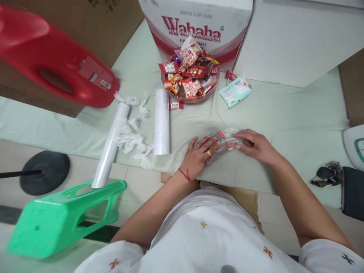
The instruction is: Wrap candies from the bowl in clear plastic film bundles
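Note:
A clear plastic bag (226, 137) with red and green bits showing inside lies near the front edge of the cloth-covered table. My left hand (200, 153), with a ring and a red string at the wrist, rests flat on the bag's left part, fingers stretched out. At the bag's other end, my right hand (257, 146) has its thumb and fingers closed on the crinkled plastic. The fingertips partly hide what they pinch. Beyond the hands stands a bowl (196, 99) heaped with wrapped snacks (193, 72).
Two white plastic rolls (162, 123) and knotted plastic scraps (132, 138) lie left of my hands. A mint-green packet (235, 91) sits right of the bowl. Behind are a Wahaha carton (199, 22) and a red jug (93, 81). A green stool (57, 216) is lower left; keys (327, 174) lie right.

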Available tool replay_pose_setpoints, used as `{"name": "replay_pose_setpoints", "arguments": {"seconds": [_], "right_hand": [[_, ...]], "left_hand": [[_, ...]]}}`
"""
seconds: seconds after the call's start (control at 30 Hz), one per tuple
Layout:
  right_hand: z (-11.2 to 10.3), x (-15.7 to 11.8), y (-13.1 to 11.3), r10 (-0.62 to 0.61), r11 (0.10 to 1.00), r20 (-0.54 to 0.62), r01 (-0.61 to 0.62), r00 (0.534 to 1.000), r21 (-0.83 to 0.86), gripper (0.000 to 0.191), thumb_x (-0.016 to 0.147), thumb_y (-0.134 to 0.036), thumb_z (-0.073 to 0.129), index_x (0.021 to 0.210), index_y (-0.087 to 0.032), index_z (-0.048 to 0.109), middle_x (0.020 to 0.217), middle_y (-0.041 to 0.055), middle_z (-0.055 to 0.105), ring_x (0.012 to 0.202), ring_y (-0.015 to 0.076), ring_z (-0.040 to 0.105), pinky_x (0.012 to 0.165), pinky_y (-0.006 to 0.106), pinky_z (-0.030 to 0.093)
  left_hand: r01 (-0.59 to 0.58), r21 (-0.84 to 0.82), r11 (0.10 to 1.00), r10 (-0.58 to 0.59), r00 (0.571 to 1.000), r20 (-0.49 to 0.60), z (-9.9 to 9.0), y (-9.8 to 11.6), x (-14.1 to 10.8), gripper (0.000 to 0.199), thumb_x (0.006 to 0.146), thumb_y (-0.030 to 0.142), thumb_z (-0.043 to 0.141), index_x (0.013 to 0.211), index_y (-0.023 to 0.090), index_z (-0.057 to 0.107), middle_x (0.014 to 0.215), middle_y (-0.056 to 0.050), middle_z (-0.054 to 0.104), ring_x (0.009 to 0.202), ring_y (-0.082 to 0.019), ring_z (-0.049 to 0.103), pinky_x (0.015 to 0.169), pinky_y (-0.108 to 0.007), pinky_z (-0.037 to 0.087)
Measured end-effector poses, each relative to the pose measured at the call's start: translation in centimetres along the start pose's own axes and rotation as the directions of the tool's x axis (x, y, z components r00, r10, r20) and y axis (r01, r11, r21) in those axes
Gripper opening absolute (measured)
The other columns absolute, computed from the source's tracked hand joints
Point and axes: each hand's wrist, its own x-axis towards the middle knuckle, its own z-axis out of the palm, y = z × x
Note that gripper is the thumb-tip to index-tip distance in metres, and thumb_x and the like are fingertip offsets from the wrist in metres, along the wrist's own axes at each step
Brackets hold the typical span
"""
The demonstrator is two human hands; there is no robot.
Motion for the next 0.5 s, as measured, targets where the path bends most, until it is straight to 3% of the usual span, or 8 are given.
{"name": "replay_pose_setpoints", "arguments": {"seconds": [0.1, 0.2, 0.33, 0.43, 0.5], "right_hand": [[0.8, 1.4, -0.4, 0.113, 0.988, 0.098, -0.122, 0.989, 0.093, 0.036, 0.082, -0.055, 0.077, 0.096, -0.021, 0.072, 0.086, 0.0018, 0.062, 0.061, 0.0109, 0.041, 0.058, 0.028, 0.035], [0.2, 2.3, -0.2, 0.231, 0.934, 0.218, -0.279, 0.948, 0.225, 0.041, 0.076, -0.058, 0.082, 0.083, -0.02, 0.066, 0.072, -0.0027, 0.055, 0.062, 0.0108, 0.043, 0.06, 0.027, 0.034], [-1.0, 3.0, -0.2, 0.296, 0.876, 0.286, -0.378, 0.912, 0.3, 0.045, 0.066, -0.057, 0.088, 0.082, -0.02, 0.068, 0.074, -0.0026, 0.06, 0.068, 0.0116, 0.049, 0.065, 0.027, 0.038], [-1.5, 3.5, -0.7, 0.342, 0.857, 0.378, -0.451, 0.86, 0.249, 0.05, 0.064, -0.06, 0.088, 0.092, -0.021, 0.077, 0.081, 0.0, 0.068, 0.073, 0.0139, 0.054, 0.071, 0.03, 0.042], [-1.9, 3.8, -1.1, 0.347, 0.864, 0.421, -0.46, 0.838, 0.204, 0.05, 0.064, -0.063, 0.088, 0.088, -0.02, 0.08, 0.082, 0.0016, 0.071, 0.078, 0.016, 0.057, 0.076, 0.031, 0.044]], "left_hand": [[-0.025, 0.012, 1.0, 0.025, 0.999, -0.025, 0.2, -0.2, 0.0, 0.054, 0.102, 0.009, 0.048, 0.151, 0.03, 0.053, 0.157, -0.005, 0.056, 0.146, -0.024, 0.05, 0.121, -0.051, 0.028], [-0.031, 0.025, 0.999, 0.032, 0.998, -0.046, 0.4, -0.2, -0.1, 0.051, 0.103, 0.012, 0.05, 0.151, 0.03, 0.054, 0.156, -0.005, 0.057, 0.144, -0.024, 0.051, 0.121, -0.051, 0.028], [-0.026, 0.034, 0.999, 0.027, 0.999, -0.04, 0.4, -0.2, -0.1, 0.05, 0.104, 0.013, 0.047, 0.15, 0.03, 0.055, 0.156, -0.006, 0.057, 0.144, -0.024, 0.051, 0.121, -0.05, 0.029], [-0.04, 0.027, 0.999, 0.041, 0.998, -0.041, 0.3, -0.2, -0.1, 0.05, 0.103, 0.012, 0.048, 0.15, 0.029, 0.055, 0.156, -0.006, 0.057, 0.144, -0.024, 0.051, 0.12, -0.05, 0.028], [-0.05, 0.022, 0.999, 0.051, 0.998, -0.042, 0.1, -0.1, 0.0, 0.051, 0.103, 0.011, 0.048, 0.15, 0.028, 0.054, 0.156, -0.006, 0.057, 0.144, -0.025, 0.051, 0.12, -0.05, 0.028]]}}
